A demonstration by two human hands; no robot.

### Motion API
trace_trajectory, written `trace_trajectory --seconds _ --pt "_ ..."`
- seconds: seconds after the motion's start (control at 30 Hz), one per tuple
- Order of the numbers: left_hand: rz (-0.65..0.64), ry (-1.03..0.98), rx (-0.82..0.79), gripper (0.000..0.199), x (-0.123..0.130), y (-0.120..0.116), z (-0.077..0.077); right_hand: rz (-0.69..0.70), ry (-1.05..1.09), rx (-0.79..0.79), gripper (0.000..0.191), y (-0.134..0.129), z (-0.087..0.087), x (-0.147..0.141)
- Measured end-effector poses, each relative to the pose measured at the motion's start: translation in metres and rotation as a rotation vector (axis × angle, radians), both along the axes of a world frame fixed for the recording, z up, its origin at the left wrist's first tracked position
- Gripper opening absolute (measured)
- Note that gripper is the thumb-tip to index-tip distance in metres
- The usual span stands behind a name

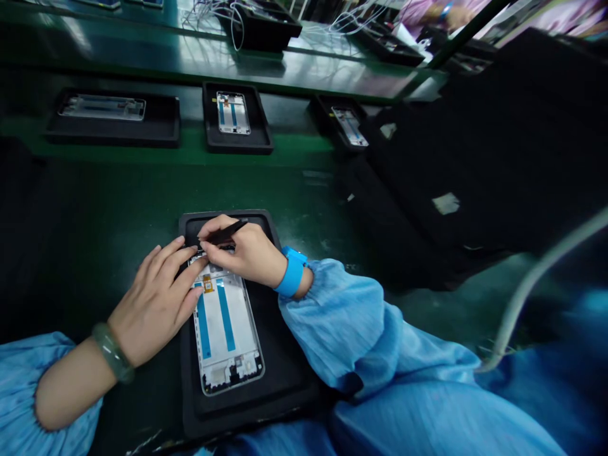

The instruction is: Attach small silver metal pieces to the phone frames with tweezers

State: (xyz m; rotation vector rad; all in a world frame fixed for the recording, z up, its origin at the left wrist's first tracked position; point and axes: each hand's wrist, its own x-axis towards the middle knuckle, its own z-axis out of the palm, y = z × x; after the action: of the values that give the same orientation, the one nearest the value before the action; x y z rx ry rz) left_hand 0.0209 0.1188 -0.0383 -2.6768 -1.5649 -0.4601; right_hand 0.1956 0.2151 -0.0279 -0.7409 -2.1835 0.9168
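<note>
A phone frame [242,329] lies in a black tray [285,380], its white inner side facing up, with two blue strips and a small orange flex piece on it. My right hand [251,253] pinches dark tweezers [223,234] over the top end of the frame. Their tips are hard to make out among the fingers. My left hand [161,285] lies with fingers stretched along the upper left edge of the frame, the fingertips touching it close to the tweezers.
Beyond, on the green bench [142,190], stand a left tray [161,123], a middle tray [259,120] and a right tray [327,111], each with a phone frame. Black sheeting [498,145] covers the right side. Behind is a raised shelf [313,69] with bins and white cables.
</note>
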Motion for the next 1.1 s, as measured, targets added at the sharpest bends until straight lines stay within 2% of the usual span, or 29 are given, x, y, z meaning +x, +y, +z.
trace_trajectory --seconds 0.13,0.3,0.5,0.67,0.93,1.1 --pt "0.0 0.002 -0.005 0.04 -0.0004 0.0006 0.0017 -0.022 0.028 -0.076 0.013 0.001 -0.0003 -0.0014" --pt "-0.016 -0.002 0.008 0.039 -0.0015 0.0017 0.0027 -0.038 0.027 0.041 0.013 0.0004 -0.0005 -0.0005" --pt "-0.005 0.002 0.0 0.038 -0.001 0.002 0.0012 -0.027 0.028 0.029 0.013 0.0007 -0.0003 0.0022" --pt "-0.007 0.005 0.01 0.037 -0.0011 0.0021 0.0015 0.009 0.01 0.099 0.013 0.0008 -0.0005 0.0029" --pt "0.001 0.015 0.027 0.037 -0.0009 0.0015 0.0 -0.001 0.034 0.021 0.012 0.0033 0.002 0.0035" --pt "0.004 0.01 0.014 0.038 -0.0014 0.0011 -0.0012 0.008 0.011 0.054 0.012 0.003 0.0005 0.0029"
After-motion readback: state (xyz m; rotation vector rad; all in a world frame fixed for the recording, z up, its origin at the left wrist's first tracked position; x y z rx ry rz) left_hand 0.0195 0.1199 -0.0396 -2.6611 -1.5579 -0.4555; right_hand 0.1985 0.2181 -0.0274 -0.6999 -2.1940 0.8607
